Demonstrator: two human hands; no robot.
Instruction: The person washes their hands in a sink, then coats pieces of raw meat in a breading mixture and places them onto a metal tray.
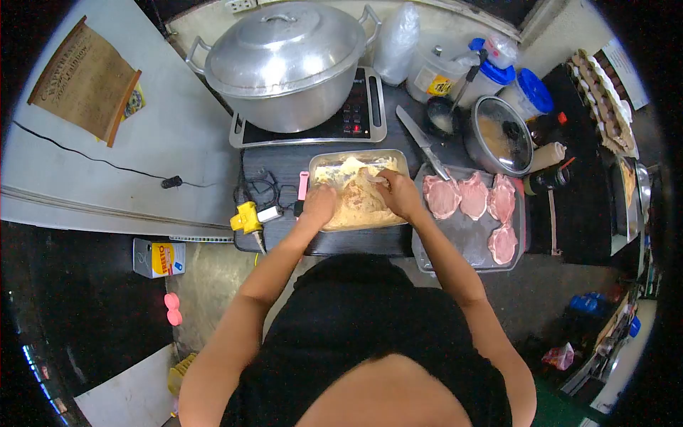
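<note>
Main risk: powder spilling over the low rim of the metal tray (364, 227), if the left hand (321, 205) or right hand (400, 193) pushes hard sideways. Tray sits near the table's (274, 162) front edge; a strong shove could tip it. Coating might tear off in patches if the piece is dragged. Knife (420, 139) lies with its handle over the edge of the clear tray (455, 245), near the right hand; a stray swing could knock it. Coated piece (359, 193) lies in the metal tray, between the hands: flattish, uneven, pale yellow with browner patches, bedded in loose crumbly powder (348, 168). Right fingers bent in at its far-right side; whether clamped, cannot tell. Left fingers at the tray's left, tips hidden; cannot tell.
</note>
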